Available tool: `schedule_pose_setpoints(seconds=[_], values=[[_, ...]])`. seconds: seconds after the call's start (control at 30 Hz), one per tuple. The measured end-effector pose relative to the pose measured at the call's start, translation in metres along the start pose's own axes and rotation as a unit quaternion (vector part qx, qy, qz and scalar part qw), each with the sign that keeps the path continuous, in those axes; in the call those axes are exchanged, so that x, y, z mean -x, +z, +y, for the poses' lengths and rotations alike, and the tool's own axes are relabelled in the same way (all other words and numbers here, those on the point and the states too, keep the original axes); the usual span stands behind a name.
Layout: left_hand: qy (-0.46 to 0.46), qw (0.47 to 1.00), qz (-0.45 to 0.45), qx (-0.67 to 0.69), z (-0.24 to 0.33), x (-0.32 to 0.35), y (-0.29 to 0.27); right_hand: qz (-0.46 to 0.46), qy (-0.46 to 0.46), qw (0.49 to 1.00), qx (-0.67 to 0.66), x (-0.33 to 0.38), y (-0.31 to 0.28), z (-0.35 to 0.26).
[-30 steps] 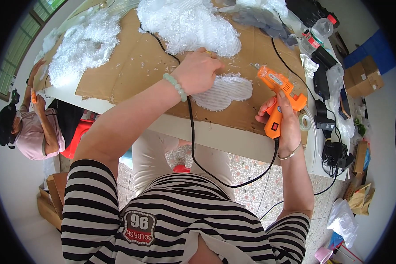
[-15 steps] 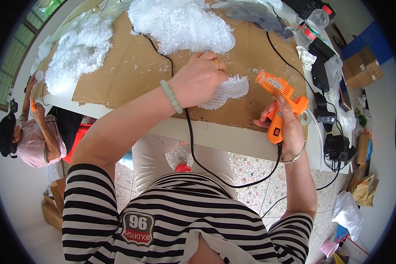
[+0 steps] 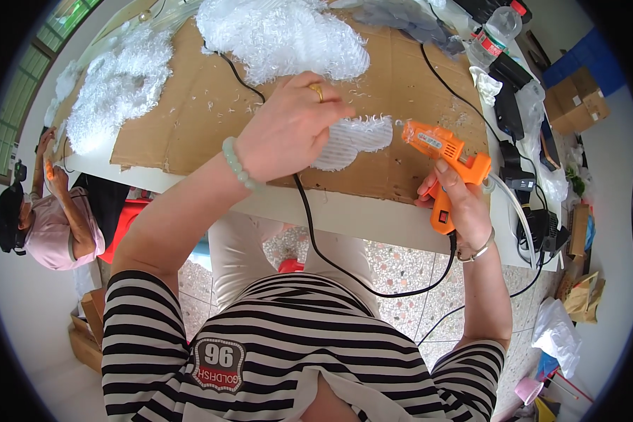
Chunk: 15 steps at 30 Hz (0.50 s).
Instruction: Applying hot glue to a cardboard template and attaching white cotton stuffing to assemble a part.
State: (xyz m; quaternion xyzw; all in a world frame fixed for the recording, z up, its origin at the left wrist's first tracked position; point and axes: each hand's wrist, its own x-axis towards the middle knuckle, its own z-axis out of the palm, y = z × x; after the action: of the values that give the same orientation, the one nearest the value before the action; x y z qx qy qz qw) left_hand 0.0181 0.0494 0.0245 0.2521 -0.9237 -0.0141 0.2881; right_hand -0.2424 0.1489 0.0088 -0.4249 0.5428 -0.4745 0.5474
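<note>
My right hand [image 3: 461,200] is wrapped round the handle of an orange glue gun [image 3: 439,151], its nozzle facing left. A white striped fabric piece [image 3: 355,144] with a fringed top edge lies on the cardboard [image 3: 190,141], just left of the nozzle. Above the piece's left part is my left hand [image 3: 292,126], fingers bent together with the index finger reaching right. Whether anything small is between those fingers is hidden. The glue gun's black cord [image 3: 316,246] loops down across my lap and up under my left hand.
Heaps of fluffy white fringed material lie at the back [image 3: 281,39] and left [image 3: 119,88]. A plastic bottle [image 3: 499,32], crumpled tissue [image 3: 485,84] and black power adapters [image 3: 538,232] line the right side. Another person [image 3: 63,218] sits at the far left, holding something orange.
My left hand has moved left and slightly toward me, uncovering more of the fabric piece. The glue gun has shifted slightly, still held in my right hand.
</note>
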Motion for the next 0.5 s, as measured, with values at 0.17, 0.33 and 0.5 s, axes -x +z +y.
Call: schedule_pose_setpoints(seconds=[0.17, 0.33, 0.5], values=[[0.032, 0.998, -0.043, -0.012, 0.035, 0.025, 0.005, -0.017, -0.001, 0.997, 0.080, -0.006, 0.002, -0.002], [0.034, 0.997, -0.054, -0.032, 0.038, 0.028, 0.012, -0.010, 0.014, 0.994, 0.110, -0.012, 0.007, -0.004], [0.023, 0.995, -0.098, -0.024, 0.037, 0.028, 0.015, -0.024, 0.004, 0.992, 0.124, -0.017, 0.006, -0.006]])
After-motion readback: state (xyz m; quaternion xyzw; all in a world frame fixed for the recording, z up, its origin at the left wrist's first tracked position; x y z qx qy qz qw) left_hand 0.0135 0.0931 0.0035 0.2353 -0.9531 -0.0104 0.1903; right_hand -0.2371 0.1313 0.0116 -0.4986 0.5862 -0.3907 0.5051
